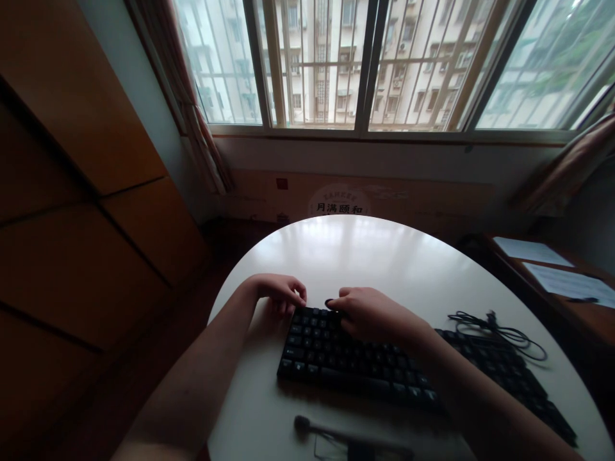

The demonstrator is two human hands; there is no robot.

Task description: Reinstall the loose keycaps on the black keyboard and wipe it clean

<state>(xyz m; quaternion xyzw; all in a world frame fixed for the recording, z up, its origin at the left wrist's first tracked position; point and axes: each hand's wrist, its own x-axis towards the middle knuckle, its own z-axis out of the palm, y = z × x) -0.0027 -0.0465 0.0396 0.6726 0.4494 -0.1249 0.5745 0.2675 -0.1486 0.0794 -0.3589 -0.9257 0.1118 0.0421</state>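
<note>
Head view: a black rectangular keyboard (pixel 331 349) lies on a glossy white, round-edged table (pixel 346 250). The left hand (pixel 283 291) has curled fingers at its far left corner, probably to steady it; I cannot tell whether they grip. The right hand (pixel 368 310) pinches a small, dark, rounded piece (pixel 330 303) by the far key row. A thin black cable (pixel 502 334) lies loosely coiled alongside, seemingly clear of the hands.

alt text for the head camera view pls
A person's left hand is at the far left corner of a black keyboard; the right hand, touching a small dark item, is over the keyboard's back edge. Beyond the white table is a barred window.
</note>
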